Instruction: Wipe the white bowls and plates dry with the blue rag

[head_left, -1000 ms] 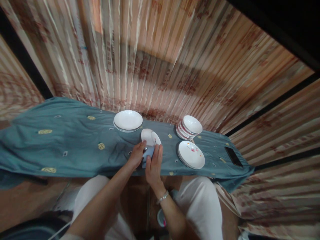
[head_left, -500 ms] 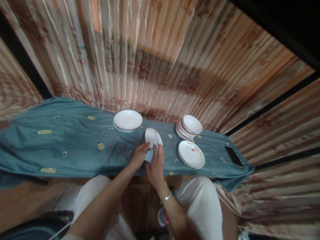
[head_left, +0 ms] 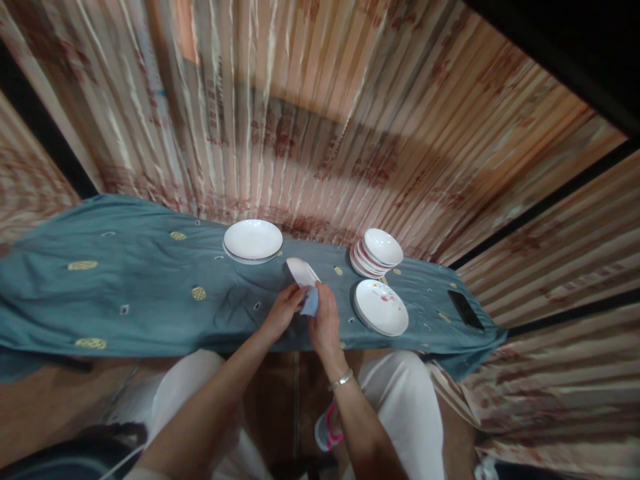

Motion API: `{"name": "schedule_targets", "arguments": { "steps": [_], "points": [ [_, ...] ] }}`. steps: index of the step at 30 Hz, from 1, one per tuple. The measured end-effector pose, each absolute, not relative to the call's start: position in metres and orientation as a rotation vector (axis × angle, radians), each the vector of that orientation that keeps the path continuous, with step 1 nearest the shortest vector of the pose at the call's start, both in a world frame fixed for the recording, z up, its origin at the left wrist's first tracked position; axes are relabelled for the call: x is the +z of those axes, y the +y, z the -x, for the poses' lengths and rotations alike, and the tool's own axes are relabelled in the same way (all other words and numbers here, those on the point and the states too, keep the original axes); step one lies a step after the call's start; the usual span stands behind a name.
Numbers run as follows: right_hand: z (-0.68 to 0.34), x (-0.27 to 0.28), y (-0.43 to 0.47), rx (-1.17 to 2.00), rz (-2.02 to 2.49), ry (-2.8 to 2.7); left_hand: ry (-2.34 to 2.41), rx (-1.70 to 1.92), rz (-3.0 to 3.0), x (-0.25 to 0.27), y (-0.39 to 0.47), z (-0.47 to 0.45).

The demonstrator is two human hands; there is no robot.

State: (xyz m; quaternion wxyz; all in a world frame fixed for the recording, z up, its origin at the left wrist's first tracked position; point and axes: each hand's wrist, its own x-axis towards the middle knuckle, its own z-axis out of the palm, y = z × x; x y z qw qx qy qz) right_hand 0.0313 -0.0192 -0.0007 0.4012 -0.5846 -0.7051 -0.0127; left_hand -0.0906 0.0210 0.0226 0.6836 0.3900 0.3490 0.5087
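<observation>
A white bowl (head_left: pixel 301 271) is tipped on its side above the near middle of the table. My left hand (head_left: pixel 285 310) is closed on the bowl's near side. My right hand (head_left: pixel 326 320) is at the bowl's right edge, closed on a small light blue cloth (head_left: pixel 310 302) that hangs between the two hands. Part of the bowl's near side is hidden by fingers and cloth.
White plates (head_left: pixel 253 239) are stacked at the back, left of the bowl. To the right stand several nested bowls (head_left: pixel 383 247), with flower-patterned plates (head_left: pixel 381 308) in front. A black phone (head_left: pixel 465 310) lies farther right on the green tablecloth (head_left: pixel 160 280).
The bowl has turned so its inside shows less. My right hand has moved slightly right, from over the bowl to its edge, and more of the cloth shows between the hands.
</observation>
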Motion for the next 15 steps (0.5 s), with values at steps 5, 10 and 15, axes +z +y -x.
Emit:
{"name": "schedule_targets", "arguments": {
  "steps": [5,10,15],
  "points": [
    [-0.051,0.009,-0.003,-0.06,1.485,-1.77,0.747,1.153,-0.893,0.023,0.023,0.088],
    [-0.082,0.025,0.021,-0.015,1.548,-1.605,0.837,1.295,-0.913,0.013,0.036,0.09],
    [-0.104,0.019,0.039,0.189,1.628,-1.296,1.087,1.464,-0.97,0.003,0.045,0.101]
  ]
}}
